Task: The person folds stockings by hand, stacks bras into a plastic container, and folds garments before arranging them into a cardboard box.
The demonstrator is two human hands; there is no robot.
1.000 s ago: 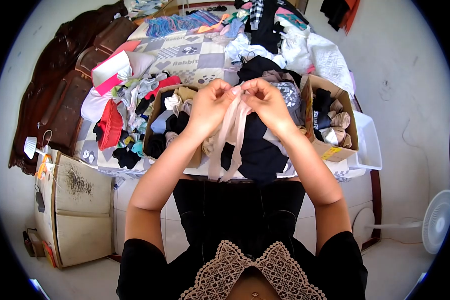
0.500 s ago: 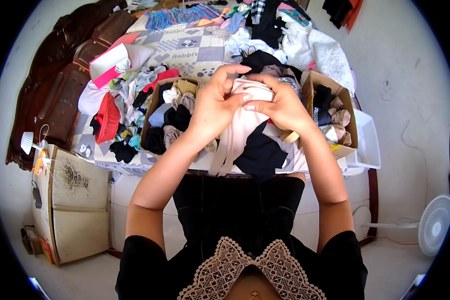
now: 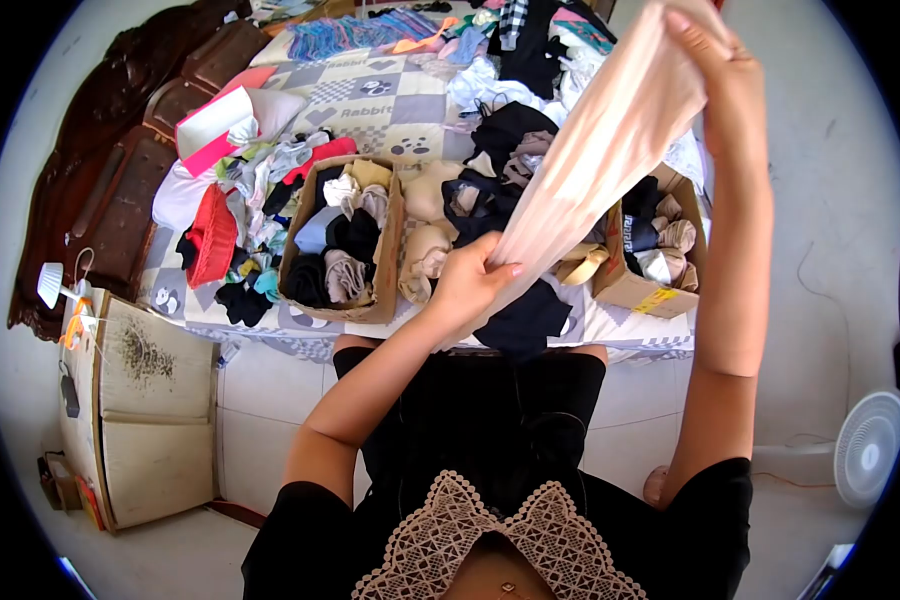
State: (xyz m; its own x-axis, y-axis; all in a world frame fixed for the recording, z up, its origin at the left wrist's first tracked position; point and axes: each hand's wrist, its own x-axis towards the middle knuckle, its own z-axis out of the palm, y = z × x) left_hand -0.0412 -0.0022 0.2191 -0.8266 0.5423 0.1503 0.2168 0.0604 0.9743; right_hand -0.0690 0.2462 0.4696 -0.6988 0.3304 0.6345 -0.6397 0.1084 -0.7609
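Probably, gentle, even tension suited the sheer beige fabric (image 3: 605, 130), pinched by the right hand (image 3: 727, 80) at two o'clock from the left hand (image 3: 470, 285), likewise pinching it.

Pale fabric (image 3: 602, 145) now outstretched, right hand (image 3: 727, 85) well apart from left hand (image 3: 474, 280)

The upper end of the pale cloth (image 3: 610, 130) was cut off by the top edge; its span partly hid white fabric (image 3: 578, 72). The left hand's (image 3: 475, 282) fingers were largely concealed. The right arm (image 3: 725, 330) obscured the fan's (image 3: 872, 450) base. Carton (image 3: 630, 290) markings were illegibly small.
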